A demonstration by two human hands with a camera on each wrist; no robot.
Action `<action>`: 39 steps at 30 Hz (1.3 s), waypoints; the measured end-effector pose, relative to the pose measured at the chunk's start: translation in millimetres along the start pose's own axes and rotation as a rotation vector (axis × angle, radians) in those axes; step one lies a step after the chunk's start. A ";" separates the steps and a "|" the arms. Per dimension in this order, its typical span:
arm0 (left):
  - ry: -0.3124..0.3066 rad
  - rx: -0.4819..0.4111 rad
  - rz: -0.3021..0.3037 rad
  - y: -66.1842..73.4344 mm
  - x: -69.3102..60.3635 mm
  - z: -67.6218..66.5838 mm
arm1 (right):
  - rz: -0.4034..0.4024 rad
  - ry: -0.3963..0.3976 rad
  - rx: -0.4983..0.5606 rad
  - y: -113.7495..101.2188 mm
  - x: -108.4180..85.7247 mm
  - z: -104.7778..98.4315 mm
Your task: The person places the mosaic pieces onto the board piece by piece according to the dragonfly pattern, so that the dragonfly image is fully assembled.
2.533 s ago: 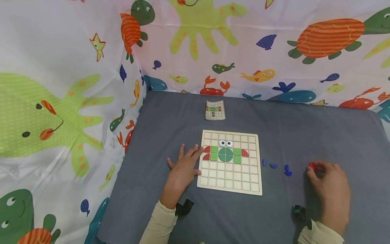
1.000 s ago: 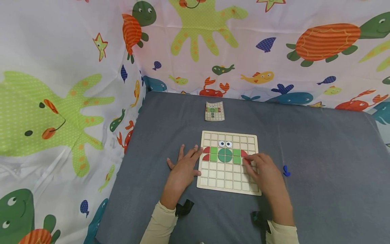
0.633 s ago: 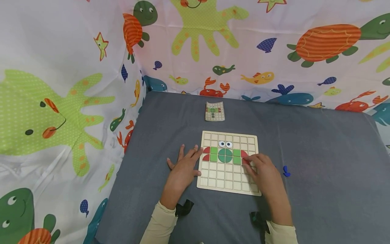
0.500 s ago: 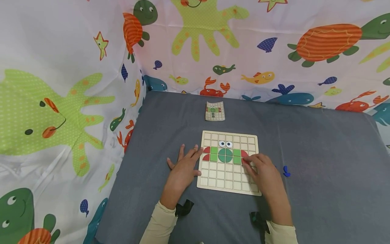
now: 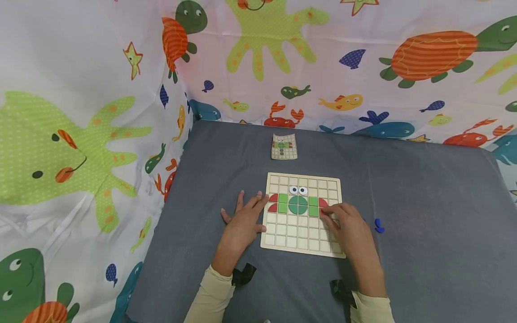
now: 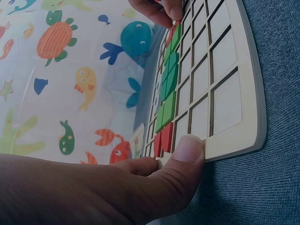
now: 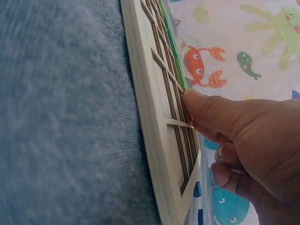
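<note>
A light wooden grid board (image 5: 291,242) lies on the cloth, with red, green and eye-printed pieces set in its cells. My right hand (image 5: 355,231) is over its right side, thumb and forefinger pinching a red quarter-circle piece (image 5: 322,211) at a cell under the upper red quarter-circle (image 5: 323,202). The fingers mostly cover that piece; in the right wrist view the thumb (image 7: 201,103) reaches the grid. My left hand (image 5: 241,226) rests with spread fingers against the board's left edge, its thumb (image 6: 187,150) touching the rim in the left wrist view.
Beyond the board lies a small pattern card (image 5: 284,147) with a similar figure. Blue pieces (image 5: 378,225) lie right of my right hand, which hides others near the board. A printed sea-animal curtain (image 5: 250,98) borders the grey cloth (image 5: 436,251) at the back and left.
My right hand has carried the red piece leftward from the right part of the cloth to the board. Over the last half second it stays nearly still there. My left hand has not moved.
</note>
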State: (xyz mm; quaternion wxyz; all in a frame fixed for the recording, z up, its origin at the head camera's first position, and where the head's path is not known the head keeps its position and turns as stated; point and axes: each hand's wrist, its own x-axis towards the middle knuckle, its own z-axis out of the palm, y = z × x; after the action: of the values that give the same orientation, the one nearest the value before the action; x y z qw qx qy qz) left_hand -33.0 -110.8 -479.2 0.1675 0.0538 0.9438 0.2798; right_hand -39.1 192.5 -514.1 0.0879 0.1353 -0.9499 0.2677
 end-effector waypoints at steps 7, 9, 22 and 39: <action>-0.006 0.002 0.004 -1.2 0.7 0.1 | 0.002 -0.008 0.004 0.3 -0.8 -0.9; -0.008 0.000 0.002 -1.0 0.8 0.1 | 0.000 -0.009 0.008 0.1 -1.8 -2.3; -0.011 -0.007 -0.010 0.2 0.7 1.1 | 0.146 0.110 -0.058 24.2 -17.5 -28.0; 0.002 0.008 -0.012 -0.5 -0.4 1.3 | 0.234 0.118 -0.077 55.2 -32.9 -48.2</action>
State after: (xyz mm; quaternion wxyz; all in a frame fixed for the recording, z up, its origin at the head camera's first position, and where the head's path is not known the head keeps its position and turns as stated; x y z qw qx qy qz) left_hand -32.2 -110.7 -480.4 0.1680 0.0484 0.9454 0.2750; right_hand -20.1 270.3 -508.1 0.1171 0.0042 -0.9619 0.2470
